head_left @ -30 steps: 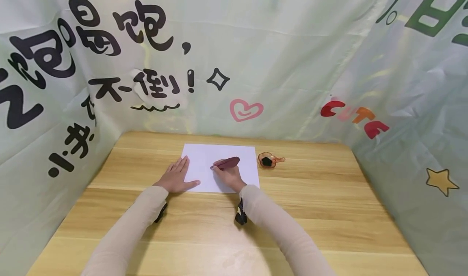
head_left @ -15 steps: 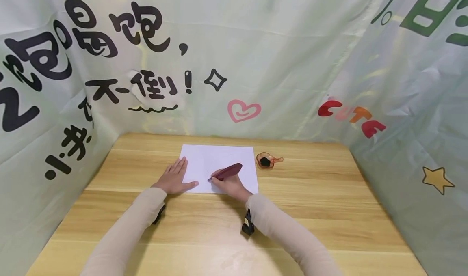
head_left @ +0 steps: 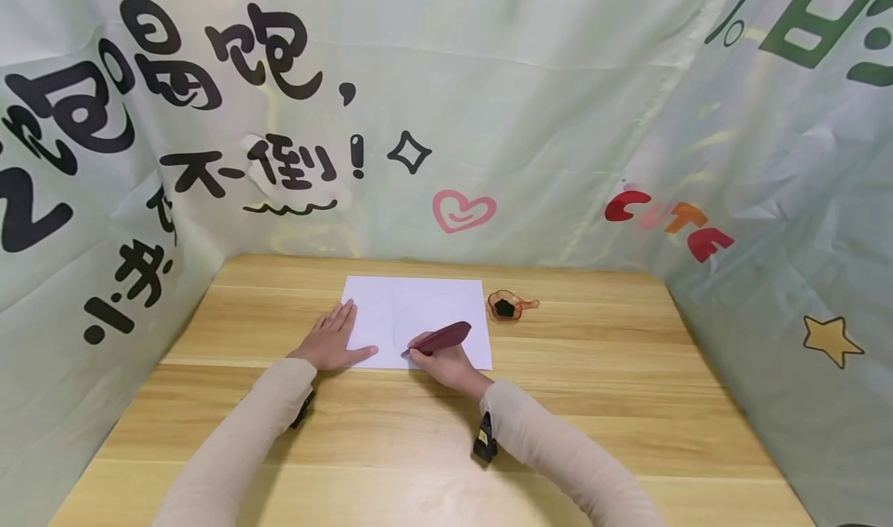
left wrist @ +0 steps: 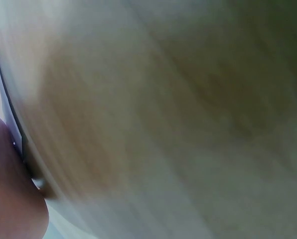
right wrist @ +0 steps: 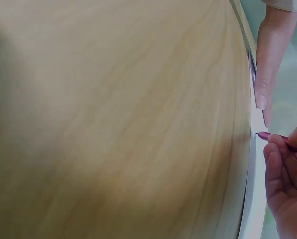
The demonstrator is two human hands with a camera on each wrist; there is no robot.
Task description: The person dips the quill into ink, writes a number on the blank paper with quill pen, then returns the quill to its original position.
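A white sheet of paper lies on the wooden table in the head view. My left hand rests flat on its left edge, fingers straight and thumb spread. With thumb and fingers my right hand pinches a dark red feather-shaped pen, its tip at the paper near the front edge. A faint curved line shows on the sheet left of the pen. The right wrist view has the pen's tip low at the sheet, my left hand beyond it.
Just right of the paper stands a small orange see-through dish with a handle, something black inside it. Fabric walls with printed letters and shapes enclose the wooden table at the back and both sides.
My right hand and the pen have moved down the sheet toward its front edge, the forearm shifting right. A faint curved line now shows on the paper. The left hand stays in place.
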